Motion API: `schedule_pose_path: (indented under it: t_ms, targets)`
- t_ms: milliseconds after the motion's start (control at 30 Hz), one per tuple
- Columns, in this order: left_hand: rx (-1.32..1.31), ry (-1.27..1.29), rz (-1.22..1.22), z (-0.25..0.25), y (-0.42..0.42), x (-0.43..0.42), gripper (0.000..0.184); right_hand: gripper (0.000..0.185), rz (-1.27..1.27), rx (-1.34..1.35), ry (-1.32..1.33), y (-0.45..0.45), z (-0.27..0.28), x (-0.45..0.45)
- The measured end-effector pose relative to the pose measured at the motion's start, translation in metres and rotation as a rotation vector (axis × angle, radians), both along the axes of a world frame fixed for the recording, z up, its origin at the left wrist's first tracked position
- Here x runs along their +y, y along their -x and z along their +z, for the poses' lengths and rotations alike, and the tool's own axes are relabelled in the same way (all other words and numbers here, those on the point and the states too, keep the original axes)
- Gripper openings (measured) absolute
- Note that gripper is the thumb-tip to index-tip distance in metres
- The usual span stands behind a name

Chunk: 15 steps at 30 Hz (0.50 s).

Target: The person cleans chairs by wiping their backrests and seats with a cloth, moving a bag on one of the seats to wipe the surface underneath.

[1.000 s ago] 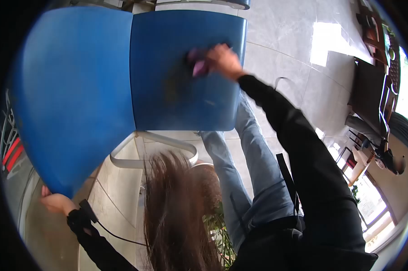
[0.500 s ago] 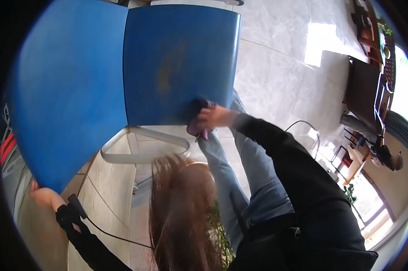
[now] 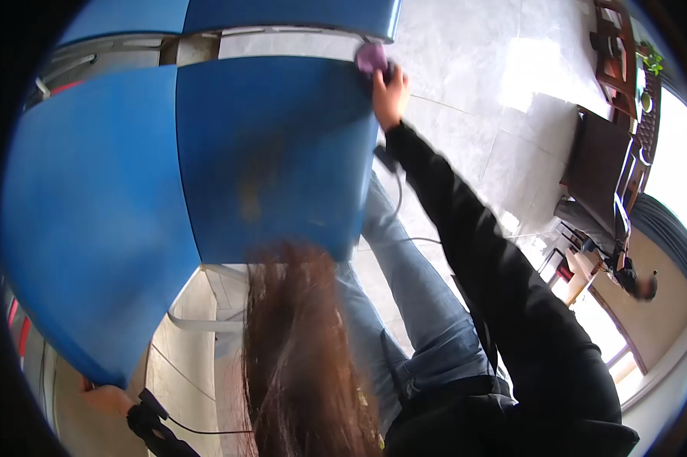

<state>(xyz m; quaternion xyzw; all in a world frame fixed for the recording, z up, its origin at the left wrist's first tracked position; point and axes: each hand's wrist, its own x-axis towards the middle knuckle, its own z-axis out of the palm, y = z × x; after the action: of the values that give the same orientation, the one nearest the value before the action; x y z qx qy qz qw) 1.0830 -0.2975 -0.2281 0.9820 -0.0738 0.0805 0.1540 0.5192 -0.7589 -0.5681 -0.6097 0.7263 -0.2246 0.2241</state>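
1. Now the right hand [image 3: 390,95] is gripping a purple cloth [image 3: 371,58] at the top right corner of the nearer blue chair [image 3: 290,145].
2. The left hand [image 3: 107,399] is touching its bottom corner; can't tell if gripping.

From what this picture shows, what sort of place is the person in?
Probably an indoor waiting area or shared hall, though I cannot be sure. Blue chairs stand in a row on a pale tiled floor, with dark furniture farther off.
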Motion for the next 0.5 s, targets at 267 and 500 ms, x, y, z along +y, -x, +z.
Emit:
schedule_pose_path:
  t_ms: [267,500]
  targets:
    - [-0.09,-0.182,0.055,0.004,0.007,-0.014,0.05,0.074,-0.374,-0.557,-0.922,0.076,-0.028,0.168]
    - [-0.141,-0.495,-0.141,0.003,0.009,0.0,0.042,0.041,-0.578,-0.665,-0.535,0.014,0.004,0.029]
